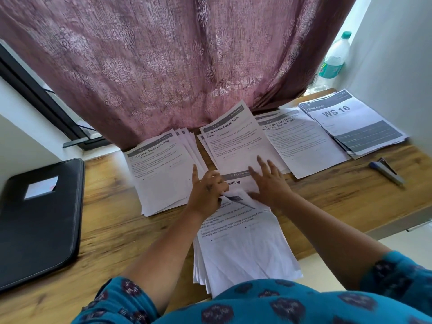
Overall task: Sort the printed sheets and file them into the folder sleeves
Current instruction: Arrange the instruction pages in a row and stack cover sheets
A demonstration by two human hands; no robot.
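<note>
The near stack (243, 242) runs lengthwise away from the person, its far end under both hands: left hand (205, 190) apparently pinching a lifted corner, right hand (268, 181) spread flat.

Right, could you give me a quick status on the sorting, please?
Left hand pinching top sheet of near stack. Right hand flat on it. Folder closed, far left. Nothing blocking.

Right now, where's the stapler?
Head view, far right on the wooden table: the stapler lies just in front of the WS 16 stack, untouched.
</note>
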